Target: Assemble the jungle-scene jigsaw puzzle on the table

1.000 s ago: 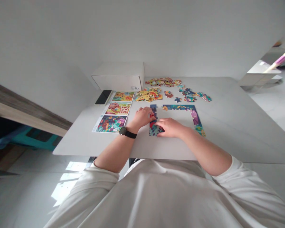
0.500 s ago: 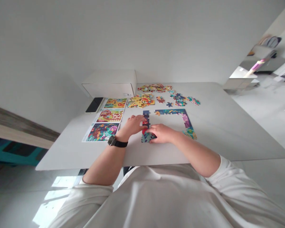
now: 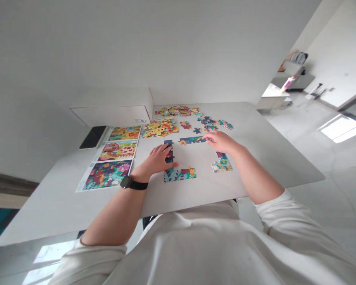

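My left hand (image 3: 156, 160) lies over the left side of a jigsaw puzzle border (image 3: 167, 142), fingers spread and the thumb apart on its inner side. This left section turns along the bottom into a teal row (image 3: 180, 175) of joined pieces. At the top, my right hand (image 3: 222, 141) has its fingertips drawn together on the right end of a blue puzzle strip (image 3: 192, 140). The hand hides the upper right corner. Below it shows the right-hand border section (image 3: 224, 163), with gaps between it and the bottom row and between the top strip and left section.
Loose yellow pieces (image 3: 160, 127), red pieces (image 3: 176, 111) and dark blue pieces (image 3: 208, 122) lie in piles at the back. Three picture sheets (image 3: 108, 174) line the left side, beside a phone (image 3: 93, 137). A white box (image 3: 112, 114) stands against the wall.
My right hand has moved from the lower left section up to the top strip. The bottom row now shows, extending right from the left section. My left hand stays at the left side. The view has shifted.
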Demonstrator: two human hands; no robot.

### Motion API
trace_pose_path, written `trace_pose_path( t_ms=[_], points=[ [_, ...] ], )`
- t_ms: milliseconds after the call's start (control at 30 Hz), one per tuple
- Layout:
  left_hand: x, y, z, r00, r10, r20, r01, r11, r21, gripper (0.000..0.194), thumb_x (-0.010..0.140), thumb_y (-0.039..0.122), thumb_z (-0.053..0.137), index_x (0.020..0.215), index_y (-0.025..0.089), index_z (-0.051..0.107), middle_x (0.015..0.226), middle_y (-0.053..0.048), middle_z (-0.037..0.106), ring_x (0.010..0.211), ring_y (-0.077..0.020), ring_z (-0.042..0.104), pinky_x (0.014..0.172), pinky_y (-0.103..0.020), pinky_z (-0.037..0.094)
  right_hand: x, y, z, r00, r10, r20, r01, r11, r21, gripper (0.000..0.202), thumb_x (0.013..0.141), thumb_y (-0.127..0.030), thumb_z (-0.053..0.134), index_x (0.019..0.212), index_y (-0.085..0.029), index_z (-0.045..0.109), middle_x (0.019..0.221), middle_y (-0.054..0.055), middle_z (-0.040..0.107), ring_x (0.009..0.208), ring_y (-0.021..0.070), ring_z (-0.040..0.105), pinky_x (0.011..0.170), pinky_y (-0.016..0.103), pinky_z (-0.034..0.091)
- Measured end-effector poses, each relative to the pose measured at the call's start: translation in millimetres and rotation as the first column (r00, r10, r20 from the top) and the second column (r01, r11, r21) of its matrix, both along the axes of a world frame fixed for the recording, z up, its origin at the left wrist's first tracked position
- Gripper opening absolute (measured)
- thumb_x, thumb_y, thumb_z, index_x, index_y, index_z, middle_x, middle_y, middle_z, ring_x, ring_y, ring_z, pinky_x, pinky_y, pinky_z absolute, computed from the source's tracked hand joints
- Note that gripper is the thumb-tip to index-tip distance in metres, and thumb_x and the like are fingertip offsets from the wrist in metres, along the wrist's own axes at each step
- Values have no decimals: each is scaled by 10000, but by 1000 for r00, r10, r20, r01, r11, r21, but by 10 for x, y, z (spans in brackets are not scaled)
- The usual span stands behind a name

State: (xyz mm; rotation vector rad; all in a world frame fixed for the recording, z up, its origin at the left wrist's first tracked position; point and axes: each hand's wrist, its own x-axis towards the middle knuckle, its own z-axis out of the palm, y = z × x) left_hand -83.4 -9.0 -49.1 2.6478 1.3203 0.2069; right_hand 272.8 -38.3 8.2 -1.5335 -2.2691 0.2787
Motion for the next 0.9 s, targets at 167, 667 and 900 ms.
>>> trace_pose_path(
  t_ms=[167,667,900],
  points=[
    [6,-54,96,995,12,-100,-16,999,-45,1076,821,824,684,1657,186,456,1761,-186,341,1623,-428,307,1325,-563,247,261,105,-356,991,-129,-30,130,991,36,262,967,-127,626,1125,-211,817,1228,110,744,1169,249,682,1092,403,507],
    [-26,-63,25,996,-9,-94,5,999,-41,1167,790,871,680,1679,164,414,1770,-223,300,1634,-447,273,1320,-596,220,312,113,-579,973,-231,29,231,973,9,230,962,-191,674,1129,-220,829,1207,103,764,1116,234,688,1080,360,501],
    [-4,-79,5,994,-20,108,19,1000,10,932,849,723,733,1595,203,527,1688,-208,449,1573,-424,395,1286,-603,314,293,102,-561,970,-242,29,241,970,31,223,951,-190,682,1111,-229,833,1177,107,767,1097,243,707,1061,375,522]
  ],
)
